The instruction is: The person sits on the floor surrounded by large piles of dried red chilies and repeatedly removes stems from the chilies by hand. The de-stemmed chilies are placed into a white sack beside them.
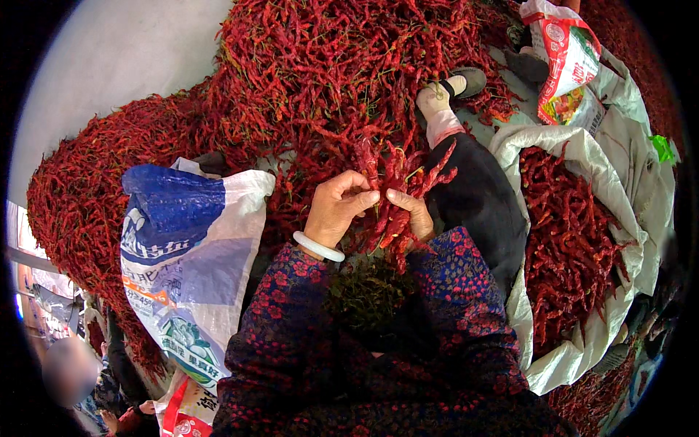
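Dried red chili peppers (397, 171) are bunched between my two hands, in front of my chest. My right hand (416, 216) is closed round the bunch, its thumb pressed on top and its other fingers mostly hidden behind the peppers. Thumb and forefinger of my left hand (336, 209) pinch at a chili pepper (368, 164) on the bunch's left side; a pale bangle (319, 246) circles that wrist. Below the hands, green-brown stems (371, 291) lie heaped in my lap.
A large chili heap (328, 65) spreads ahead and to the left. At right stands an open white sack (502, 149) of chilies. A blue-and-white sack (196, 240) covers my left side. Another person's hand (109, 421) shows at lower left; a red-and-white sack (557, 54) is at upper right.
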Motion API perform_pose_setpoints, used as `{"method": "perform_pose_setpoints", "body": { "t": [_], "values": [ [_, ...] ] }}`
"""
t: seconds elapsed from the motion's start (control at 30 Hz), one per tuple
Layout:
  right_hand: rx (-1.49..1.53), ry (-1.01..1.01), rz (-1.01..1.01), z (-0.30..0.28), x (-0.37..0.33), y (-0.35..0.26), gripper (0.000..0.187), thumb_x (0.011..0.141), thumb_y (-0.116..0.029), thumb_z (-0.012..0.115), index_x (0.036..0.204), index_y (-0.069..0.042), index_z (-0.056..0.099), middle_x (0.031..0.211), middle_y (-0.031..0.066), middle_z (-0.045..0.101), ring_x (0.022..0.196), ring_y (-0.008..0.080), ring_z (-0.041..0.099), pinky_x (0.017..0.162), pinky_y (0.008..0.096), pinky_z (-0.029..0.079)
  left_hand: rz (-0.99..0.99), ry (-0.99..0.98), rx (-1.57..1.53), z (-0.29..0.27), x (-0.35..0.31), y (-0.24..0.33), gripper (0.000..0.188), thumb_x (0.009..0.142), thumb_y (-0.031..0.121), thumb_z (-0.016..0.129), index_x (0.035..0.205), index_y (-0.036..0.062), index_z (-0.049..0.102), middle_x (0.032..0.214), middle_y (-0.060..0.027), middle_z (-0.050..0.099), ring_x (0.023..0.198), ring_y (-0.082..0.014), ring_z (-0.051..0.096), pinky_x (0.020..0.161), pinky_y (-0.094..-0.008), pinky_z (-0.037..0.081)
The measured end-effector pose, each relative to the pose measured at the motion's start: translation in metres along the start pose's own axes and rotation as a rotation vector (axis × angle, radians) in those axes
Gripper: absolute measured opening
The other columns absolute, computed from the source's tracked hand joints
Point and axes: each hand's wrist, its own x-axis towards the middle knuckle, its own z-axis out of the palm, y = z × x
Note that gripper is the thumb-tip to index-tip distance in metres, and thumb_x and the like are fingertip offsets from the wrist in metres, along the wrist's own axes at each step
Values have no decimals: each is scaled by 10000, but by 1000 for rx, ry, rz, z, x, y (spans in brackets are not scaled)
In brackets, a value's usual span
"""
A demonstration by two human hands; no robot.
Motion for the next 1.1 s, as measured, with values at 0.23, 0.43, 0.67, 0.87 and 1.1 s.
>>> {"method": "perform_pose_setpoints", "body": {
  "t": [0.23,0.43,0.67,0.87,1.1],
  "values": [
    [6,70,88,6,-4,-5,328,665,-143,677,949,-2,594,932,78,597,851,174,552,812,306,405,-22,8,-450,-7,2,1,63,821,114,505,805,59,479,753,-92,588,676,-186,582,604,-286,443],
    [4,-12,60,-8,6,4,338,680,-142,673,971,-2,576,929,71,595,856,171,553,802,304,413,34,-49,-158,-6,3,-5,88,844,148,490,861,62,493,668,-13,498,584,-100,486,548,-235,399],
    [94,-3,-119,5,-1,4,416,692,-118,673,1063,-18,515,1000,77,562,910,187,535,827,334,408,275,-44,436,7,-3,-16,150,839,125,501,958,37,477,731,-14,497,672,-103,482,590,-258,403],
    [-26,-31,-122,10,-7,-1,416,663,-79,681,1036,10,519,988,85,569,902,185,540,820,328,408,307,-102,655,2,-5,-5,170,777,58,550,912,35,449,732,-125,541,702,-277,565,585,-323,416],
    [-118,39,-88,19,-11,-9,298,630,-22,667,912,13,580,851,74,609,760,166,582,749,295,440,349,-160,641,0,1,-9,246,734,21,576,933,41,433,658,-139,537,636,-309,567,527,-324,419]
  ]
}}
